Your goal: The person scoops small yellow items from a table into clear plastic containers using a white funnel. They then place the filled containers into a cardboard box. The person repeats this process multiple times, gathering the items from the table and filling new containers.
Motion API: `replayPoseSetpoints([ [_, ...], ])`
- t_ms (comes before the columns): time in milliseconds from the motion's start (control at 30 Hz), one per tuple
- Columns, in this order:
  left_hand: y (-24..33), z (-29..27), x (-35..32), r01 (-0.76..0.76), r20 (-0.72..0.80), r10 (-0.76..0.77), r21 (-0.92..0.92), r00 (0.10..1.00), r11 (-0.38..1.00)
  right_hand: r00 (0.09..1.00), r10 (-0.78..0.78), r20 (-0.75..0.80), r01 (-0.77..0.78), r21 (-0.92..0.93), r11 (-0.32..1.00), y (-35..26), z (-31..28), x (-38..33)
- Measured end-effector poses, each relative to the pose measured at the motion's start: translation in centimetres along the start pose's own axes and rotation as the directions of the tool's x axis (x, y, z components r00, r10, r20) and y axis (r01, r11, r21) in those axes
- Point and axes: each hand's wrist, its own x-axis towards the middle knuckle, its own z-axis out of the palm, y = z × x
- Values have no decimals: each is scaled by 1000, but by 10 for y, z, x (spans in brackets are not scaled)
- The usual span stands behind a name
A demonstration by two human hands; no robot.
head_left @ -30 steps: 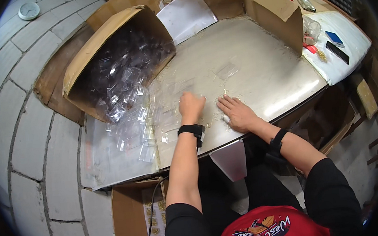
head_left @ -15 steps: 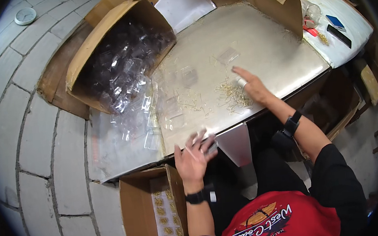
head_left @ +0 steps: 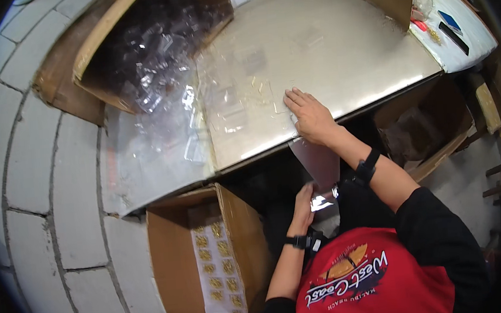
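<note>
My right hand (head_left: 311, 115) lies flat near the front edge of the metal tabletop (head_left: 360, 51), fingers stretched out and holding nothing. Just below it, a pale sheet-like chute (head_left: 319, 162) slopes down from the table edge. At the chute's lower end my left hand (head_left: 304, 205) is closed on a shiny clear plastic box (head_left: 324, 200), partly hidden by glare. A few thin gold-coloured wire pieces (head_left: 261, 90) lie left of my right fingertips. Anything under the right palm is hidden.
A tilted cardboard box (head_left: 125, 15) spills clear plastic boxes (head_left: 159, 63) onto the table's left side. Below stands an open carton (head_left: 171, 271) holding packs of gold pieces (head_left: 205, 256). On a white-covered surface (head_left: 478, 35) at right lie a blue box (head_left: 449, 21) and a black bar (head_left: 453, 38).
My right hand has moved left and nearer the table edge; the gold heap there no longer shows. My left hand has moved down and right to the chute's lower end with the clear box.
</note>
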Motion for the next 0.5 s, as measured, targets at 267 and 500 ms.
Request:
replayPoseSetpoints([
  [267,2,40,-1,107,21,-105,-172,994,979,998,-29,55,25,70,997,-17,-48,-60],
  [500,-12,19,4,109,16,-108,-153,994,982,991,-130,16,119,294,948,-9,-76,-110],
])
